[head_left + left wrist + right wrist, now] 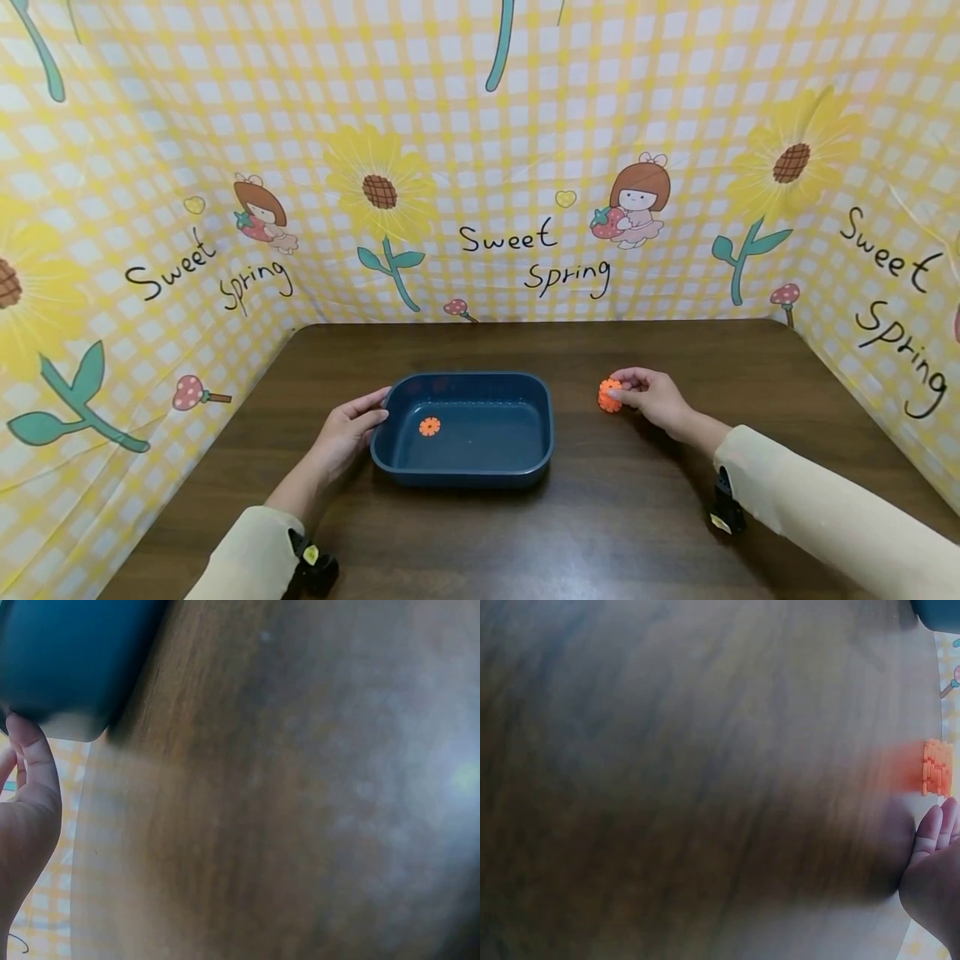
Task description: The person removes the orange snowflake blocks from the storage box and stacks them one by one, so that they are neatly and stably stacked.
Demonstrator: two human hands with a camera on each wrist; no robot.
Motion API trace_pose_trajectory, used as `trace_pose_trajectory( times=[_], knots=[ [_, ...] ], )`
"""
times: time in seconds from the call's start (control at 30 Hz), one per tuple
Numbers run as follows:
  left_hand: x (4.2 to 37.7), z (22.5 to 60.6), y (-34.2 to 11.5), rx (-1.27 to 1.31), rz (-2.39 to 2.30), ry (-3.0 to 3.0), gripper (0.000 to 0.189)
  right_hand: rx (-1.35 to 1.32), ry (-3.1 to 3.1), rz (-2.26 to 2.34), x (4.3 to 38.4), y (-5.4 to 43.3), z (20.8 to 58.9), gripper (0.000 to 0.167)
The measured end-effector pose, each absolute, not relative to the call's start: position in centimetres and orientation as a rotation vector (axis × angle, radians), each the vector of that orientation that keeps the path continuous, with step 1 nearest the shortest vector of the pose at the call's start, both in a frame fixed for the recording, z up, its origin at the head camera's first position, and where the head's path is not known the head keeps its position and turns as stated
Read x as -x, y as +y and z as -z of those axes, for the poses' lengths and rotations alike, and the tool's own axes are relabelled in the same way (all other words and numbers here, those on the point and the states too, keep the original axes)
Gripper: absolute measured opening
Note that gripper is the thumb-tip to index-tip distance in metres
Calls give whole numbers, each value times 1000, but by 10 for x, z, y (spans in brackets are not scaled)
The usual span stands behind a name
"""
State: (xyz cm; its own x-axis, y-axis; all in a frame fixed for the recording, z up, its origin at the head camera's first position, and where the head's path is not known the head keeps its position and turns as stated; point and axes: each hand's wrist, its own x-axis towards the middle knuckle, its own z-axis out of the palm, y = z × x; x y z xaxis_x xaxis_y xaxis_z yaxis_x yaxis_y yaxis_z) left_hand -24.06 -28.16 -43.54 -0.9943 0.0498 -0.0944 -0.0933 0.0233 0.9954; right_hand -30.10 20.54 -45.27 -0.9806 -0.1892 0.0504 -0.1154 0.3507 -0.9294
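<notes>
A dark blue rectangular plastic basin (472,478) sits on the table. My left hand (347,435) holds it by the left rim, thumb at the edge and fingers along the outer wall. Inside the basin, toward its left, lies one orange flower-shaped disc (429,427). To the right of the basin, my right hand (660,404) pinches a small stack of orange flower-shaped discs (610,396) between thumb and fingers. Seen edge-on in the right wrist view, the stack (937,768) shows several interlocked layers close over the table. The left wrist view catches the basin's outer wall (75,660) beside the left fingers.
The brown wooden table (480,542) extends around the basin on all sides. Behind it and at both sides hangs a yellow checked cloth (465,150) printed with flowers and figures. A dark device is strapped at each wrist, below the cream sleeves (832,492).
</notes>
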Motion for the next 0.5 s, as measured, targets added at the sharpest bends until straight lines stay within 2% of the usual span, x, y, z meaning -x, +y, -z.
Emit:
trace_pose_trajectory(
  times=[0.5],
  knots=[
    [241,435,-283,46,-2117,2157,52,268,2544,1695,301,206,455,37]
  ],
)
